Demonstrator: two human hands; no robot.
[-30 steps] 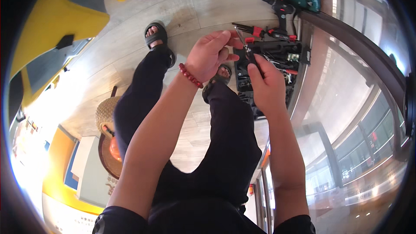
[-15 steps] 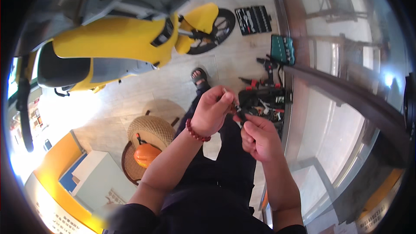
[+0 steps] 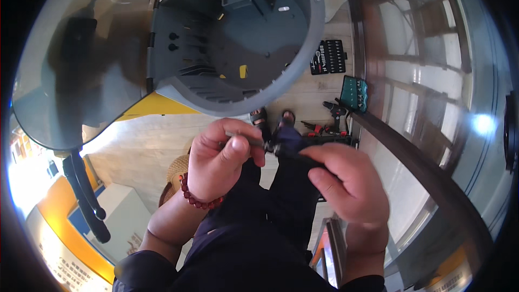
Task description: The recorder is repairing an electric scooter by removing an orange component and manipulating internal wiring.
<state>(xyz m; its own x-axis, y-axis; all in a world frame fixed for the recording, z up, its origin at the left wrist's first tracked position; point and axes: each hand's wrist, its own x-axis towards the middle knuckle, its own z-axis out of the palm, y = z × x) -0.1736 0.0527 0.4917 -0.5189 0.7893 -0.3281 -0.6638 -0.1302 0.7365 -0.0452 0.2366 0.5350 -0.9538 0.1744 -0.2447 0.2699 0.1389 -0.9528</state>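
Observation:
In front of my dark trousers, my left hand (image 3: 224, 154), with a red bead bracelet at its wrist, is closed in a pinch on a slim dark metal piece (image 3: 259, 143). Its thumb and forefinger press together. My right hand (image 3: 351, 184) is closed on the other side, its thumb and forefinger at the end of a dark slender part (image 3: 303, 158). Small shiny metal bits (image 3: 273, 148) show between the two hands. The piece is blurred, so its exact kind and whether its halves are joined cannot be told.
Just ahead stands a yellow scooter with a large grey plastic basket (image 3: 189, 100), its clear windshield (image 3: 81, 65) at left. On the floor at right are an opened black socket set (image 3: 335, 57), a green tool case (image 3: 354, 93) and a black power drill (image 3: 338, 112). A woven stool (image 3: 178, 170) stands at left.
I have come nearer to the scooter; its basket now fills the upper middle. Both hands have moved apart a little, the left leftward, the right rightward, still holding the small piece.

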